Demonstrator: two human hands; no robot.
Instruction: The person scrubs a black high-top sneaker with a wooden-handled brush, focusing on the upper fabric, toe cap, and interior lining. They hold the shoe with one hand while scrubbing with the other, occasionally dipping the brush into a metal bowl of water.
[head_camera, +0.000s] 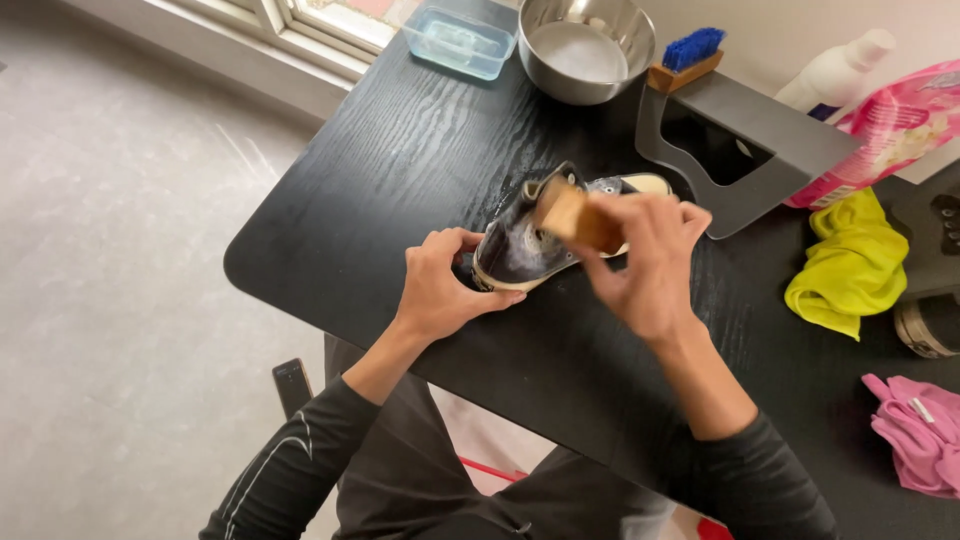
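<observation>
Sneaker (520, 250), dark canvas with a pale rubber sole and smeared with whitish suds, lies on its side near the front edge of the black wooden table (400, 150), its heel clasped by the left hand (440, 285). The right hand (650, 265) is clenched around a wooden-backed brush (575, 215) pressed against the shoe's upper. Behind stand a steel bowl (585, 45), a blue-bristled brush (688, 55) and a yellow cloth (850, 265).

L hand (440, 285) steadies dark sneaker (530, 240) | R hand (650, 260) grips wooden brush (575, 213) on it | black table (400, 150)
</observation>
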